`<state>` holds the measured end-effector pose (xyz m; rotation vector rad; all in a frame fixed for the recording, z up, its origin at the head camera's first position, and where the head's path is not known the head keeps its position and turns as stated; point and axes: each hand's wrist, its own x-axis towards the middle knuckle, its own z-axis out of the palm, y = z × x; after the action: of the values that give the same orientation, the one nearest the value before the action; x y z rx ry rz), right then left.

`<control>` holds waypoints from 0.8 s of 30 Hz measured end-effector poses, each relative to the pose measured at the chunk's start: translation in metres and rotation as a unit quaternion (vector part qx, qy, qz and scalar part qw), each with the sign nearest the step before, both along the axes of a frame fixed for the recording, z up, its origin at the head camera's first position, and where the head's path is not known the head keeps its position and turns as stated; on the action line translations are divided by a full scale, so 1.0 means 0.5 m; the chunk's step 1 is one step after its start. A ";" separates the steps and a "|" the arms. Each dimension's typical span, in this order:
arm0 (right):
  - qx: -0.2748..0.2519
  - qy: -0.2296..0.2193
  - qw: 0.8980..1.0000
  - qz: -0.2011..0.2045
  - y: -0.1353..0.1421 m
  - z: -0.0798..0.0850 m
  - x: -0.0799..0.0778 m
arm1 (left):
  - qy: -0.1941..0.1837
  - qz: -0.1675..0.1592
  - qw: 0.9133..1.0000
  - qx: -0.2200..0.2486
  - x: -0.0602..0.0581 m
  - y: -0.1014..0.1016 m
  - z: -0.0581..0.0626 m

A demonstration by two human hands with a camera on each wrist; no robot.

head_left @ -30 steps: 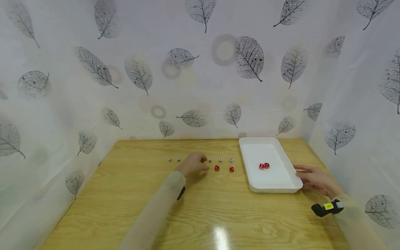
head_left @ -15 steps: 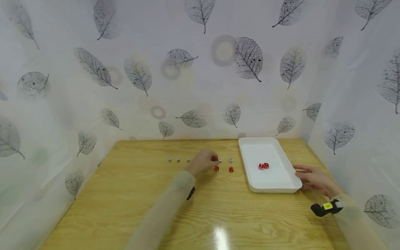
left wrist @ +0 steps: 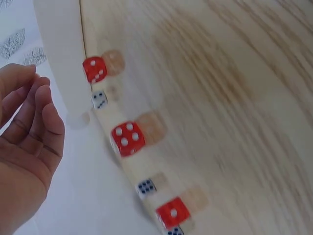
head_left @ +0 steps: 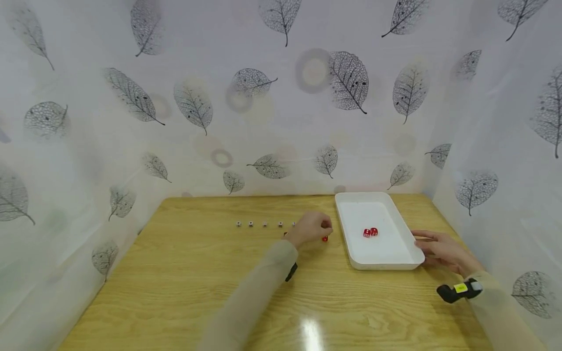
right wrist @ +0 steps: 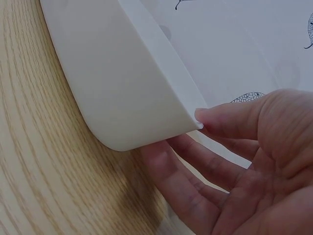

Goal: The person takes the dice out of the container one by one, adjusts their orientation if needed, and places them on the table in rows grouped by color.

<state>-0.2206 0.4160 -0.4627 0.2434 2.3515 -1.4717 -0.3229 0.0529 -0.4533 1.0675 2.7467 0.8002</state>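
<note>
My left hand (head_left: 309,228) hovers over the right end of a row of small white dice (head_left: 265,224), fingers loosely bent and nothing visible between them. In the left wrist view, red dice (left wrist: 128,138) with white pips stand on the table beside smaller white dice (left wrist: 100,99). One red die (head_left: 325,239) shows just below my fingertips; the hand hides some others in the head view. At the right, my right hand (head_left: 448,253) grips the edge of a white tray (head_left: 373,209), thumb (right wrist: 220,119) at the rim and fingers underneath. Two red dice (head_left: 371,232) lie inside the tray.
The wooden table (head_left: 175,273) backs onto a leaf-patterned curtain (head_left: 281,122), which also hangs on both sides. Close to the right-hand curtain stands the tray.
My left hand has moved right along the dice row, uncovering white dice on the left and covering those on the right. The right hand and tray have stayed in place.
</note>
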 end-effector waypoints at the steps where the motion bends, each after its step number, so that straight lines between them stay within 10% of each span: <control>1: 0.000 -0.001 1.000 -0.002 0.000 0.000 -0.001 | -0.008 0.000 1.000 0.007 0.002 0.007 -0.001; 24: 0.000 -0.008 1.000 -0.007 0.007 -0.005 -0.007 | -0.001 -0.020 1.000 0.009 0.026 0.164 0.006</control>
<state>-0.2243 0.4195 -0.4650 0.2711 2.3427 -1.4703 -0.3102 0.1349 -0.4505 1.1222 2.7123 0.8215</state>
